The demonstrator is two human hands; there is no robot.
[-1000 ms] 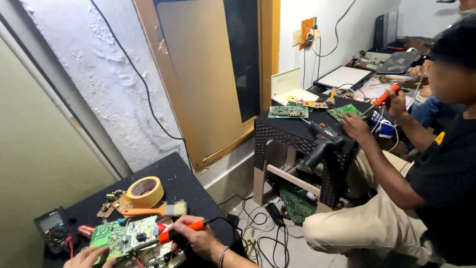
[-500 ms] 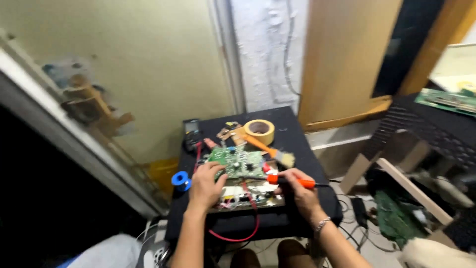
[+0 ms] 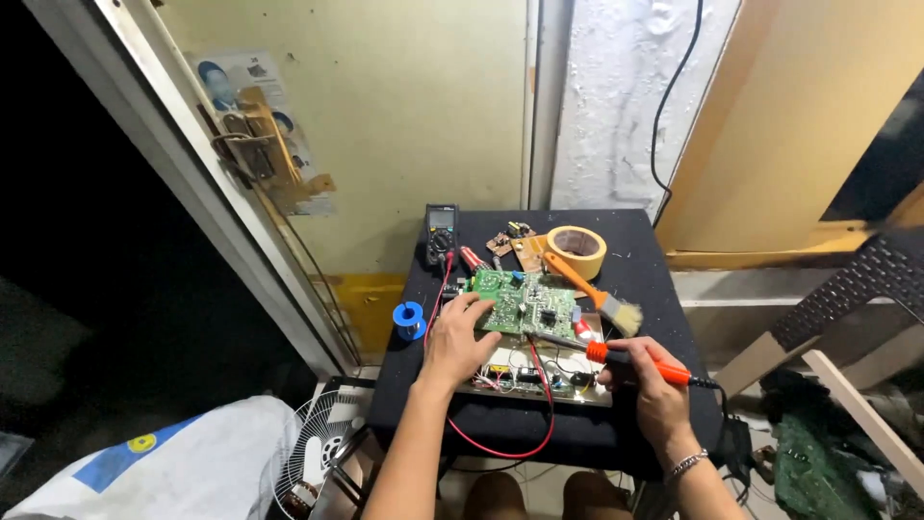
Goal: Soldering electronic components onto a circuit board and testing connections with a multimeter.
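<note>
- While viewed from the head camera: left hand spread flat, fingers open and pressing on the near-left edge of the green rectangular circuit board, pinning it down rather than gripping it.
- Right hand clenched around the orange-and-black handle of the soldering iron, metal tip aimed left at the board's near edge.
- Board sitting mid-table on the black square tabletop, atop a pale chassis with loose wiring.
- Red test lead looping off the front edge; black handheld multimeter at the back, beige tape roll and orange-handled paintbrush just right of the board, blue solder spool at the left edge.
- Likely risks: hot tip close to the left fingertips, so a slip could burn them; red lead lying near the iron's path, insulation could melt; single-hand pressure might let the board skid.
</note>
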